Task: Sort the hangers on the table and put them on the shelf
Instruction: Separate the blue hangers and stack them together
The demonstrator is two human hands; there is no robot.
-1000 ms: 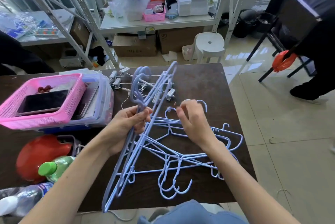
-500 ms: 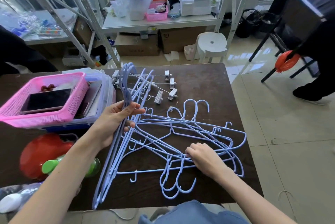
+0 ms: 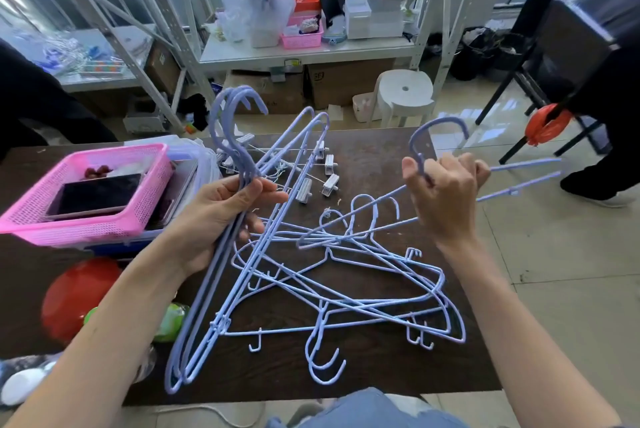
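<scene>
My left hand [image 3: 221,216] grips a bunch of several light-blue wire hangers [image 3: 239,136] by their necks, hooks up, their frames slanting down toward the table's near edge. My right hand [image 3: 446,195] holds one more blue hanger [image 3: 440,133] just under its hook, lifted above the table, its arms sticking out left and right. A tangled pile of blue hangers [image 3: 363,282] lies on the dark wooden table [image 3: 381,157]. Behind it lie clip hangers with white clips [image 3: 329,164]. The white metal shelf [image 3: 304,53] stands beyond the table.
A pink basket [image 3: 90,219] on a clear box sits at the table's left, with a red object [image 3: 76,292] and green-capped bottle [image 3: 169,320] nearer me. A white stool [image 3: 405,91] and cardboard boxes stand under the shelf. Another person [image 3: 609,136] is at right.
My right hand has come up from the pile with one hanger, held by its neck. My left hand has raised its bunch higher and more upright.
</scene>
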